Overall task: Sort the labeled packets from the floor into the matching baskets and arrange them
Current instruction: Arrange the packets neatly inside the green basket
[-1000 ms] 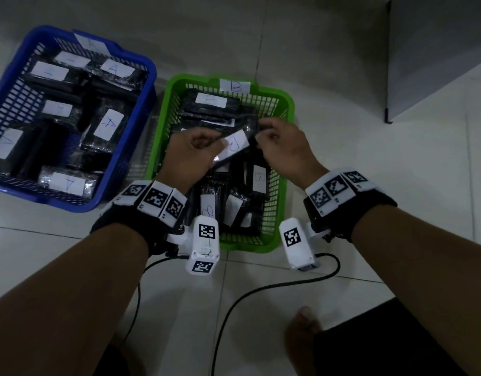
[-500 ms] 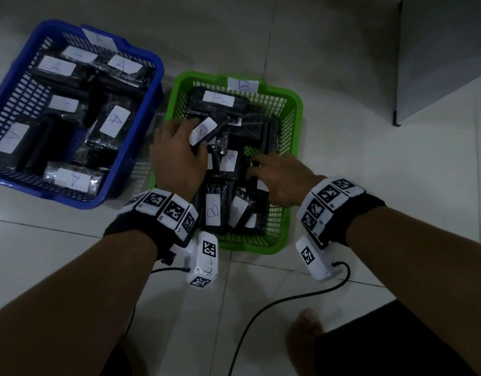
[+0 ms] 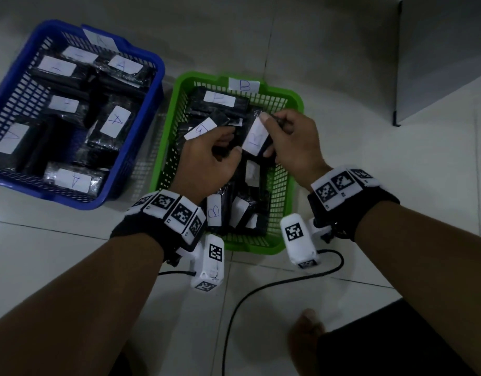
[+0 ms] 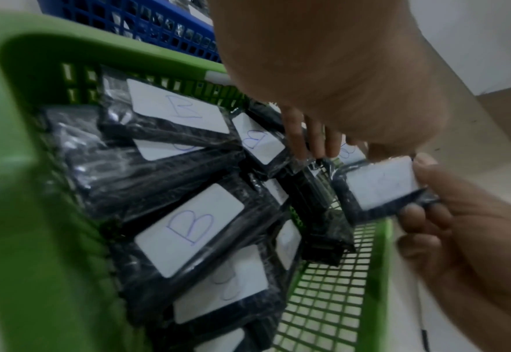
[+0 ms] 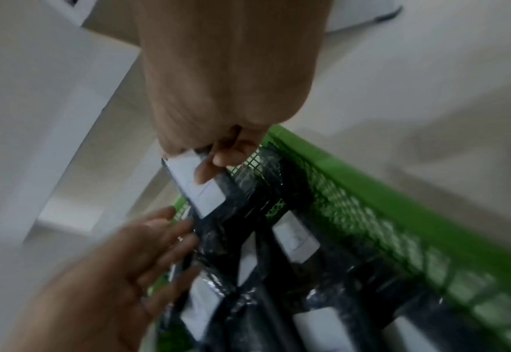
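1. Holding a black packet (image 3: 257, 137) with a white B label, the right hand (image 3: 293, 142) pinches it between thumb and curled fingers above the middle of the green basket (image 3: 295, 104).
2. Just to its left, the left hand (image 3: 206, 164) curls its fingers around a second B packet (image 3: 204, 128), whose label sticks out past the knuckles; the two hands almost touch.
3. Below both wrists, more B packets (image 4: 188, 228) lie overlapped and tilted, filling the near part of the basket; bare mesh floor shows along the wall under the right hand.
4. Well left of the left hand stands the blue basket (image 3: 152, 85), packed with A-labelled packets (image 3: 114, 120), its rim close beside the green one.
5. A grey cabinet (image 3: 445, 55) stands beyond the right hand, with open tile floor (image 3: 369, 131) between.
6. The right-wrist view is motion-blurred, so the labels there cannot be read.
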The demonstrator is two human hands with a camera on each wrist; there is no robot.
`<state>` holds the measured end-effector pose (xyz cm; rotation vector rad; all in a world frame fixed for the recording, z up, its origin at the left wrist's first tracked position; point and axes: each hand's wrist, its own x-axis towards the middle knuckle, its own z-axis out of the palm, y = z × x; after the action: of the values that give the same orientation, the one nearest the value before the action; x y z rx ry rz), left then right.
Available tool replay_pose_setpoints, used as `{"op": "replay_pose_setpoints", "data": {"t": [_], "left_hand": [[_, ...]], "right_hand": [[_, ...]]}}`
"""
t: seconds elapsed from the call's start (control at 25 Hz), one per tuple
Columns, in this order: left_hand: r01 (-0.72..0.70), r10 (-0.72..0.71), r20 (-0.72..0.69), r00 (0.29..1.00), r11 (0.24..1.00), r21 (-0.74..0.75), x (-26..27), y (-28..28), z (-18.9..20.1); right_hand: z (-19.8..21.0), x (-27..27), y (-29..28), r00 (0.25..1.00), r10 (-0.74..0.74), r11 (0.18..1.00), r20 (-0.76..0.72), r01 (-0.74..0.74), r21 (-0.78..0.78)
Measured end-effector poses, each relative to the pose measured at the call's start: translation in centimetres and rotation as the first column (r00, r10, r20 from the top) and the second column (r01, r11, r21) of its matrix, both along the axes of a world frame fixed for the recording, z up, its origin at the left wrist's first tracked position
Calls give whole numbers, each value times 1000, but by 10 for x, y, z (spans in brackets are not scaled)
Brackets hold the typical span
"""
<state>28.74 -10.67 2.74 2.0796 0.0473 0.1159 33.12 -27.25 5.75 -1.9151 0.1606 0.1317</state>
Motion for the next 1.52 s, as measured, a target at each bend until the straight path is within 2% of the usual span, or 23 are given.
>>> {"op": "replay_pose_setpoints", "data": {"t": [0.12,0.2,0.28,0.36,0.52,0.64,0.8,0.92,1.0,1.2,1.28,1.4,1.52], "left_hand": [[-51,17,-154,988,975,-216,6,-4,2],[-123,84,-171,982,965,-232,10,0,1],[-190,177,-105,979,974,-120,12,7,0],[-264,263,-48,964,964,-17,11,15,-3],[-341,342,-39,939,940,21,5,24,-14],[-309,329,-49,943,922,231,3,24,-15],[-292,323,-45,945,900,324,2,20,-7],[-281,319,-45,947,886,368,3,22,-9],[-269,303,-26,953,880,392,3,23,-11],[-229,220,82,972,815,533,7,19,-9],[-216,165,142,976,816,536,8,14,-7],[-157,63,222,973,888,433,12,13,-6],[-78,5,224,975,945,317,13,7,-6]], "right_hand": [[-3,-2,11,987,-32,991,-158,52,126],[-9,-5,13,981,-14,992,-194,38,119],[-18,-7,13,986,-37,998,-161,27,-65],[-29,-12,15,994,-31,945,-105,-5,-327],[-47,-18,25,998,22,865,-67,-52,-499],[-51,-13,25,996,-36,834,-80,-14,-551],[-46,-8,22,986,-62,841,-152,-30,-541],[-44,0,17,965,19,804,-263,-171,-570],[-42,2,11,959,88,782,-270,-234,-577],[-43,-2,10,983,11,818,-182,-113,-565],[-46,0,11,992,32,839,-121,-93,-537],[-49,7,10,996,83,875,-41,-93,-475],[-46,9,6,1000,-1,876,3,2,-483]]}}
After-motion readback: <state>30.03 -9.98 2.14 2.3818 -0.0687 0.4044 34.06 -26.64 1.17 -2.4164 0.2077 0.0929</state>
